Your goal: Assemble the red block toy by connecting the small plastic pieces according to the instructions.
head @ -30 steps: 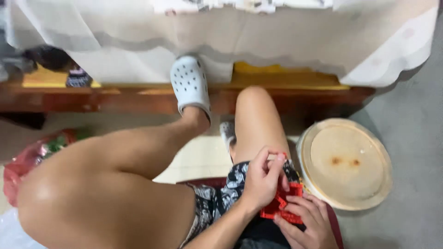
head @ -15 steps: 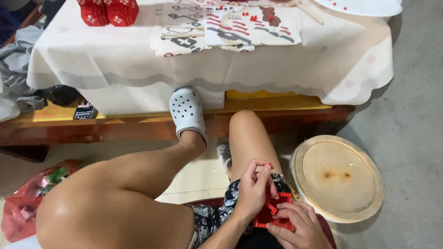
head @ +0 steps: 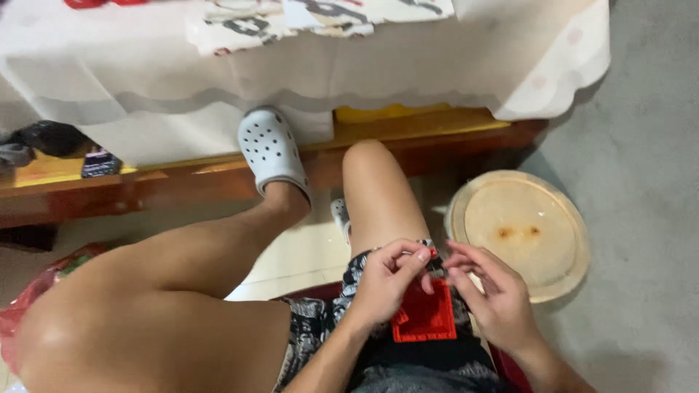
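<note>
Fingertips of left hand (head: 386, 287) and right hand (head: 491, 298) hide red piece (head: 426, 320) top.

red plastic piece (head: 424, 318): upper part hidden behind left hand (head: 384, 285) | right hand (head: 489, 295): fingertip pinch too small to tell | red bag (head: 33, 298): cut off at 8 o'clock | table items: cut off at 12 o'clock

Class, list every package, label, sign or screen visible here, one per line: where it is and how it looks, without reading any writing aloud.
Printed paper sheets: on the white-clothed table at top, cream with black and red marks.
Red plastic bag: floor at far left, crumpled, something green inside.
Small dark packet: on the low wooden shelf, left; details too small to tell.
Flat red square piece: on the lap, between left hand and right hand.
No screens or signs.
</note>
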